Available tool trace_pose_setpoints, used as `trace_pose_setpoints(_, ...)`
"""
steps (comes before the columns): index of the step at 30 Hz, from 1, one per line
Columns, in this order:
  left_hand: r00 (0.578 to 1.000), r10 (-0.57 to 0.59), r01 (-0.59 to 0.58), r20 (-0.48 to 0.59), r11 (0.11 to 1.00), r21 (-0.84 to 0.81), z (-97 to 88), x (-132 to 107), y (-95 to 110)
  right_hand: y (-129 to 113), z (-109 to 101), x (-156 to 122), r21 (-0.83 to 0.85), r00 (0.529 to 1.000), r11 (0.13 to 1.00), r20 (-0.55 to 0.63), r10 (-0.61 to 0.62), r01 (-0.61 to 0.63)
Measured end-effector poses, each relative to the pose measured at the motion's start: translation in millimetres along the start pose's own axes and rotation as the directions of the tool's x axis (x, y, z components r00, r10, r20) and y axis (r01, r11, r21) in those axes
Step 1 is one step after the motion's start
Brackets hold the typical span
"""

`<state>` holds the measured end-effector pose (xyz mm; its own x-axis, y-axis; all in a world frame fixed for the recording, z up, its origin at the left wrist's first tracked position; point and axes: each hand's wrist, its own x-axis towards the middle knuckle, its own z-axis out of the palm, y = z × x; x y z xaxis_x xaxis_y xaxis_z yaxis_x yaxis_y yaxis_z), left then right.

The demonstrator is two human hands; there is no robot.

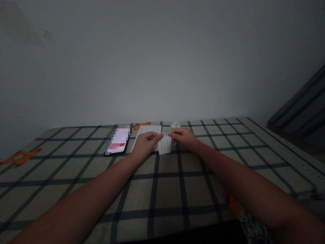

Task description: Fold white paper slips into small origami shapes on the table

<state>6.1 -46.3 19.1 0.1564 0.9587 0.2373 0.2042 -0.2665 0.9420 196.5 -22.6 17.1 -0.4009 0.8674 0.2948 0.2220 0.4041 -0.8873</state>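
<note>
A small piece of white paper [165, 145] with faint lines of writing hangs between my two hands, a little above the checked cloth. My left hand [146, 142] pinches its upper left edge between thumb and finger. At the upper right edge, my right hand [185, 137] grips it the same way, the fingertips of both hands close together. Behind my left hand lies a larger white sheet [148, 129], partly covered by that hand and the small paper. Just beyond my right hand sits a crumpled white piece [175, 124], which looks like paper.
A phone [118, 139] with a lit, partly blurred screen lies left of my hands. The checked cloth [137, 196] with orange animal figures spreads up to a plain wall [162, 61]. Dark striped fabric [302, 101] slopes at the far right.
</note>
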Motion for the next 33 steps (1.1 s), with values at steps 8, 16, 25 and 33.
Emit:
trace_pose_setpoints(8,1.000,-0.011,0.011,-0.018,1.000,0.016,0.0,0.5,-2.4,-3.4,-1.0,-0.8,-0.062,1.000,0.998,0.000,0.000,0.000)
trace_pose_setpoints(16,1.000,0.022,-0.022,-0.016,0.999,0.044,1.4,0.5,-0.5,5.5,1.2,1.3,0.012,1.000,1.000,-0.015,-0.003,0.003)
trace_pose_setpoints(25,0.984,0.180,-0.174,-0.007,0.955,0.242,-1.1,-1.1,-4.5,24.6,-1.9,9.6,-0.025,0.983,0.992,-0.129,-0.127,0.124)
trace_pose_setpoints(33,0.985,0.170,-0.159,-0.029,0.961,0.225,0.1,-1.0,-4.5,5.2,-7.6,2.8,-0.361,0.953,0.901,-0.088,-0.291,0.241)
